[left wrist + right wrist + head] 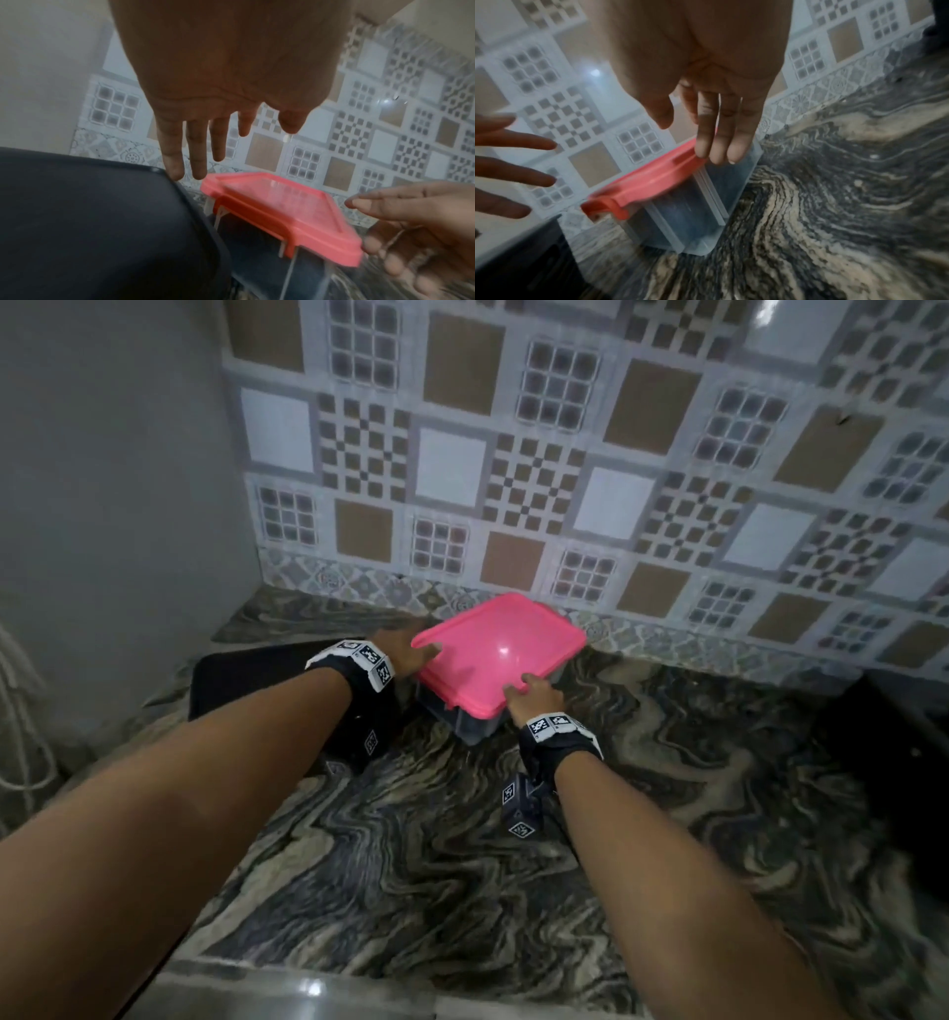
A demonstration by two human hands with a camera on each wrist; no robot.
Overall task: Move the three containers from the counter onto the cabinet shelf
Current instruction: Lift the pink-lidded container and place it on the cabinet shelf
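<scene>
One container is in view, a clear plastic box (475,726) with a pink lid (498,654). It stands on the marbled counter (436,865) against the tiled wall. My left hand (405,649) is at the lid's left edge with its thumb over the rim. In the left wrist view its fingers (218,142) are straight and just beside the lid's corner (213,182). My right hand (534,695) is at the lid's near right corner. In the right wrist view its straight fingertips (706,150) touch the lid's edge (654,182), with the thumb apart. No cabinet shelf is in view.
A flat black slab (257,680) lies on the counter just left of the box, under my left wrist. A dark object (898,737) sits at the counter's right edge. A plain grey wall (102,505) closes the left side. The counter's front edge (308,988) is near me.
</scene>
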